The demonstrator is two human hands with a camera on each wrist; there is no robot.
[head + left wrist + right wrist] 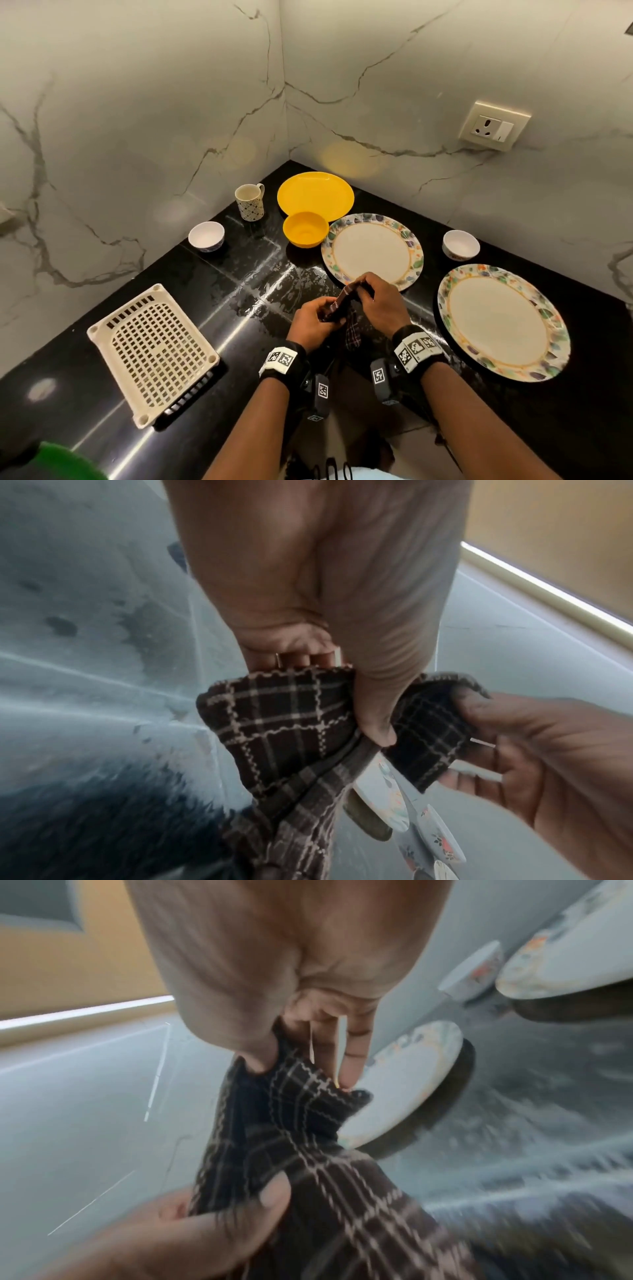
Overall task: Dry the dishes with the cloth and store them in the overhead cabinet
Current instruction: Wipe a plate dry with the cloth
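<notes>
Cloth [339, 308]: dark brown, light check lines, bunched, held above the counter [212, 308] between both hands; its lower end hangs free. Two floral-rimmed plates [371, 251] [503, 322] lie flat, right side. Yellow plate [315, 196] lies flat in the corner; yellow bowl [305, 229] upright just before it. Patterned mug [250, 201] upright. Two white bowls [206, 235] [460, 244] upright, well apart.

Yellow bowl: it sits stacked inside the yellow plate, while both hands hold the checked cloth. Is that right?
Not quite. In the head view the yellow bowl stands on the counter in front of the yellow plate, not inside it. Both hands, left and right, do hold the checked cloth.
</notes>
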